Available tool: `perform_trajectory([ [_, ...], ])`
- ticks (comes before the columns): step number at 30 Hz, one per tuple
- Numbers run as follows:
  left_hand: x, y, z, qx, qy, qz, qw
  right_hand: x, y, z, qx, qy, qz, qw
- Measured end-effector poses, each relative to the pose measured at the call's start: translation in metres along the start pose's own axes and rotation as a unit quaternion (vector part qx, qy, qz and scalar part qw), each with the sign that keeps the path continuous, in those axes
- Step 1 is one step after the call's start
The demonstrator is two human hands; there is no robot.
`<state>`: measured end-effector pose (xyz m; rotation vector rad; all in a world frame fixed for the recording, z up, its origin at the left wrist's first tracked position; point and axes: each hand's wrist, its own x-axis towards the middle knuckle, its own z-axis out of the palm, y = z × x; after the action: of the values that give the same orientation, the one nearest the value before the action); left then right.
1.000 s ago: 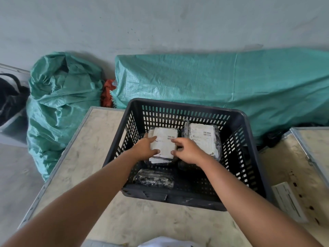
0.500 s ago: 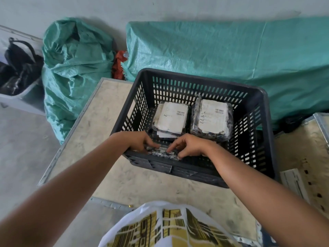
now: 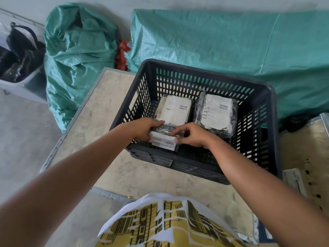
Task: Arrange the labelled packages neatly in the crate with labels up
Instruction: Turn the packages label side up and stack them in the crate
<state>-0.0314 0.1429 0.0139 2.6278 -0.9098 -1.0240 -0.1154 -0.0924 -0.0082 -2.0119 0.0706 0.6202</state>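
A black slatted crate (image 3: 267,97) stands on a pale table (image 3: 99,111). Two clear-wrapped packages lie label up at its far side: a left package (image 3: 175,108) and a right package (image 3: 216,111). At the crate's near left corner, my left hand (image 3: 142,129) and my right hand (image 3: 191,135) both grip a third package (image 3: 163,140). It is tilted on edge, its white label turned toward me and its dark contents showing on top. My fingers hide part of it.
Green tarp bags (image 3: 76,56) and a long green-covered bundle (image 3: 231,41) lie behind the table. A grey bin (image 3: 16,82) with black items is at far left. A second table (image 3: 306,157) with a white label strip (image 3: 293,182) adjoins on the right.
Both hands left the far-left package, came back to the near corner, and took hold of the third package, which lay label down. It is now lifted and turning, its label showing.
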Motion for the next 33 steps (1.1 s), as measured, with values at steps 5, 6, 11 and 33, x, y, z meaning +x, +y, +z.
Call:
perform_trajectory([
  [5,-0.003,0.002,-0.002,-0.003,0.028,0.005,1.0,-0.003,-0.005,0.004,-0.066,0.019,-0.039,0.997],
  [6,-0.003,0.002,-0.003,-0.012,0.039,0.01,0.999,-0.004,-0.005,0.004,-0.064,0.033,-0.043,0.996],
  [11,-0.01,0.005,-0.01,-0.081,0.184,0.05,0.978,-0.016,-0.017,-0.009,-0.001,0.1,-0.072,0.992],
  [33,-0.012,0.027,-0.043,-0.293,0.313,0.165,0.888,-0.062,-0.081,-0.082,0.023,0.291,-0.18,0.939],
])
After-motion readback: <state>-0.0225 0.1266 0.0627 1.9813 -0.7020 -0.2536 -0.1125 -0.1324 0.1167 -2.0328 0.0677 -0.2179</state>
